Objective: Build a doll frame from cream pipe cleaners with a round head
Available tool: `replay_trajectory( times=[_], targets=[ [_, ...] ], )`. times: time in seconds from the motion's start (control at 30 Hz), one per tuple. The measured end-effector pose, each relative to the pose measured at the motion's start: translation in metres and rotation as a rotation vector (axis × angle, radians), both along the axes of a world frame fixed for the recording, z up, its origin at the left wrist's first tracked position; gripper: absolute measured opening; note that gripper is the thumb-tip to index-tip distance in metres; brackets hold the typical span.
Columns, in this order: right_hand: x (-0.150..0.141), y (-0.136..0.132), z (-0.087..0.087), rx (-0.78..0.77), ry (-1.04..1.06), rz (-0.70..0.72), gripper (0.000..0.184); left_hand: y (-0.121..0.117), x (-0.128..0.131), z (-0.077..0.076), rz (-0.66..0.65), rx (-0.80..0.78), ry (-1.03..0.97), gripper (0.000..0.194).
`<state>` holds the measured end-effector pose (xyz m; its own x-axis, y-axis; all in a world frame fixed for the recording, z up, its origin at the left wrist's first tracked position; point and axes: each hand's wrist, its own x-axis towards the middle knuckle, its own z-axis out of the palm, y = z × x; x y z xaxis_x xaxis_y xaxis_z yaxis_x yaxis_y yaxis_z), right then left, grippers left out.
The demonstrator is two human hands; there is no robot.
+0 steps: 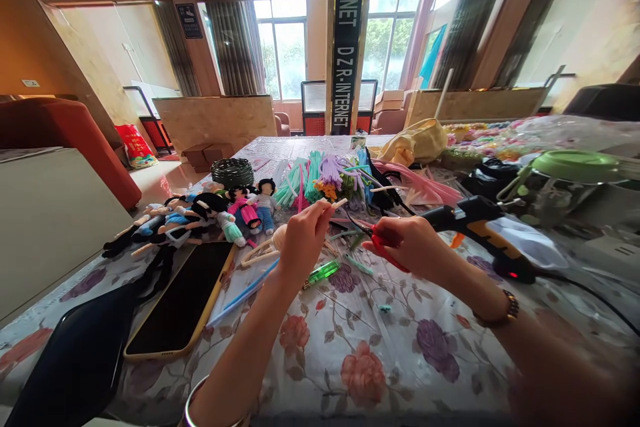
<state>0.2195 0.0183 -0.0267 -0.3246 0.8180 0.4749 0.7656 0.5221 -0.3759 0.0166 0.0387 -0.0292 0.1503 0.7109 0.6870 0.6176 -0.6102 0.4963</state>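
Cream stem (339, 203): pinched near one end in left hand (306, 235), free tip out, above the table (395, 353) and before the bundled coloured stems (330, 170). Probably light, soft and fuzzy, bendable over a thin core; best hold close to the end, fingertips clear of the blades.

Red-handled scissors (384, 248): grasped by the handles in right hand (411, 240), blades towards the stem. Likely stiff and firm in the grip.

Containers: dark woven basket (233, 175), upright behind the dolls (220, 213), contents hidden; green-lidded clear jar (574, 165), at right, contents too indistinct to tell; yellow bag (423, 140), slumped, contents unseen.
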Motion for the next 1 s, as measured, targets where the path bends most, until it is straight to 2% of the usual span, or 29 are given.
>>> replay_trajectory(
  times=[0.17,0.27,0.43,0.53,0.63,0.77,1.0],
  targets=[
    [-0.0003,0.0012,-0.0024,0.018,0.002,-0.023,0.016,0.0007,-0.0008,-0.0027,0.013,0.011,0.046,0.023],
    [-0.0002,-0.0015,-0.0014,-0.010,0.024,-0.025,0.021,0.0009,-0.0010,-0.0035,0.002,0.016,0.068,0.025],
    [-0.0015,-0.0064,0.0022,-0.154,0.123,0.050,0.041,0.0014,-0.0009,-0.0035,-0.020,0.016,0.053,0.026],
    [-0.0020,-0.0074,0.0027,-0.280,0.179,0.100,0.046,0.0020,-0.0005,-0.0039,-0.037,0.008,0.025,0.024],
    [-0.0027,-0.0077,0.0022,-0.323,0.190,0.100,0.051,0.0027,-0.0001,-0.0048,-0.038,0.015,0.012,0.023],
    [-0.0047,-0.0082,0.0020,-0.344,0.181,0.091,0.050,0.0027,0.0006,-0.0054,-0.044,0.032,0.010,0.022],
    [-0.0050,-0.0078,0.0009,-0.511,0.311,0.139,0.046,0.0008,0.0016,-0.0044,-0.064,0.059,0.018,0.021]
  ],
)
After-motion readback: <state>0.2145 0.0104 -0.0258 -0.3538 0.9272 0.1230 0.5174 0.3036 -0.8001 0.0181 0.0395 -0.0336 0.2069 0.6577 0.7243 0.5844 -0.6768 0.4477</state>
